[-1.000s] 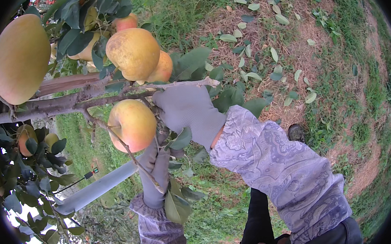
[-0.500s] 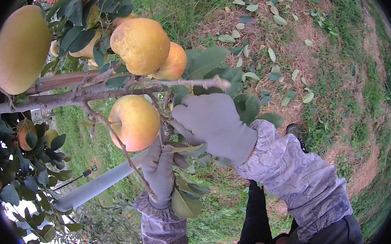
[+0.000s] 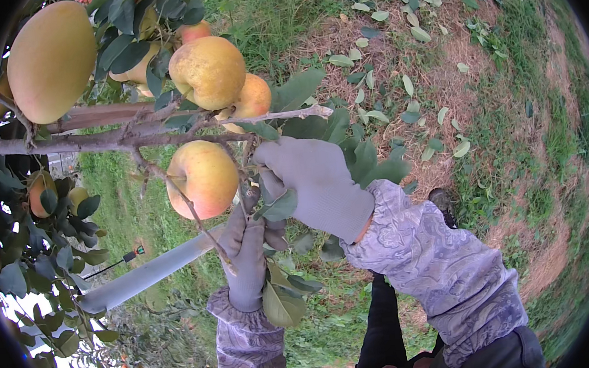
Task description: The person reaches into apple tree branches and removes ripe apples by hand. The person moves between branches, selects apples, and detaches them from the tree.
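Both my hands wear grey gloves and work beside a yellow-pink apple point(image 3: 202, 179) hanging under a branch point(image 3: 77, 142). My left hand point(image 3: 245, 257) is closed around a thin leafy twig point(image 3: 241, 180), below and right of the apple. Leaves point(image 3: 283, 302) stick out beneath its fingers. Just right of that twig, my right hand point(image 3: 318, 182) has its fingers curled closed among the leaves; what they pinch is hidden. A green leaf point(image 3: 280, 206) shows under its fingers. Above the hands a bare branch stub point(image 3: 296, 113) points right.
More apples point(image 3: 207, 73) hang above the branch, and a large yellowish fruit point(image 3: 51, 63) looms at upper left. A pale grey strip point(image 3: 149, 276) slants behind my left hand. Fallen leaves point(image 3: 379, 116) lie on the grass and straw at right. A shoe point(image 3: 442, 207) shows below.
My right hand has shifted slightly left and down; the leaf by its fingers has turned. My left hand has moved slightly right. The branch and fruit have shifted a little in view.
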Tool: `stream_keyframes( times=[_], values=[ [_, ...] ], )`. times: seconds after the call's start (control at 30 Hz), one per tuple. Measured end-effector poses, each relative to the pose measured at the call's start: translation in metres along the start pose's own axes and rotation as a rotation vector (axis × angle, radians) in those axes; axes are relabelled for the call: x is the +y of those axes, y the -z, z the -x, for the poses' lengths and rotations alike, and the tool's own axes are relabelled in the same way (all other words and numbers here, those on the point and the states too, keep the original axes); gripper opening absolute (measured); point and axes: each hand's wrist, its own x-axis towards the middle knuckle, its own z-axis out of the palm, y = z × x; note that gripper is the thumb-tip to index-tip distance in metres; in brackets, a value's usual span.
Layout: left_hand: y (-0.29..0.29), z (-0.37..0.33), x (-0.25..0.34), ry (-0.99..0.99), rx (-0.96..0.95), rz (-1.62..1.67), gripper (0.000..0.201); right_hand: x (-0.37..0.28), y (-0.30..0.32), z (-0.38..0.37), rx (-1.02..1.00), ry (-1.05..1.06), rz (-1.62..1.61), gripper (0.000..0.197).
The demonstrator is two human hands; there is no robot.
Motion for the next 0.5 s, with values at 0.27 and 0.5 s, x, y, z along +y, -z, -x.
stream_keyframes(
  times=[0.27,0.5],
  values=[
    [-0.002,-0.007,-0.004,-0.052,0.007,0.010,0.035,-0.002,-0.010,-0.013,0.018,0.040,0.011,0.017],
    [-0.005,-0.010,-0.004,-0.045,0.022,0.072,0.039,0.011,-0.020,-0.018,0.101,0.047,0.031,0.015]
  ],
)
